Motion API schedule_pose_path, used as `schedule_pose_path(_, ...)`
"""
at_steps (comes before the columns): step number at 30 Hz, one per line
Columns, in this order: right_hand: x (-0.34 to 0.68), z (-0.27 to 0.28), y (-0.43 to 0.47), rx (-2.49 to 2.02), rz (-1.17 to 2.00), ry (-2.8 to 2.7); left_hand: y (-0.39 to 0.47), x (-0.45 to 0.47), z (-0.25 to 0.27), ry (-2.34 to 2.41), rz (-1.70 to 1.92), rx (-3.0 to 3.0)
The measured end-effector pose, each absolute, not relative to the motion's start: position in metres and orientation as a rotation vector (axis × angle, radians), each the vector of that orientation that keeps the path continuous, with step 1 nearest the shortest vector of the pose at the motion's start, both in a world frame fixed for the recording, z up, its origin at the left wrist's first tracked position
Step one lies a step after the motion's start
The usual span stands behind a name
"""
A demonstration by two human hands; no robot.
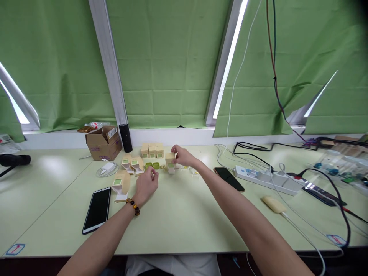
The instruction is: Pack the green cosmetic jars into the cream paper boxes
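Note:
At the middle of the table my right hand (183, 156) is closed on a small beige cardboard box (170, 157), which has an open white flap at its lower front. My left hand (147, 184), with a beaded bracelet at the wrist, has its fingers curled together. Whatever they may hold is hidden. Just beyond its fingertips lie small green containers (155, 165). Left of that hand sit several opened beige boxes (120, 182) with flaps out. Closed boxes of the same kind (152, 150) stand in a row near the wall. Small clear pieces (194, 171) lie beside my right forearm.
At the back left are a brown carton (104, 143), a black cylinder (125, 138) and a white charger with cable (107, 168). One phone (97, 210) lies left, another (229, 179) right. A power strip (267, 180), a beige mouse-like object (273, 204) and loose cables spread rightward.

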State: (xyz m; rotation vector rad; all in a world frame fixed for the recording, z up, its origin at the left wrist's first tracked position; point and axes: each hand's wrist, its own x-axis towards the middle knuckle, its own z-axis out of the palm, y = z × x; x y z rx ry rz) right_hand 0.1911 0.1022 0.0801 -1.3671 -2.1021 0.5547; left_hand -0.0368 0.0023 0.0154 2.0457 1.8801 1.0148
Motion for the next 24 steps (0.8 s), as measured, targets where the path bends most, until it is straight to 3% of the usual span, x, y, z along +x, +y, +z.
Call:
schedule_pose_path(10,0.189,0.05,0.193,-1.65,0.424,-1.902,-0.006,-0.032,0.015,1.79,0.993,2.137)
schedule_pose_path(24,0.19,0.029,0.162,-1.746,0.119,-2.222,-0.012,-0.028,0.019,1.784,0.928,2.166)
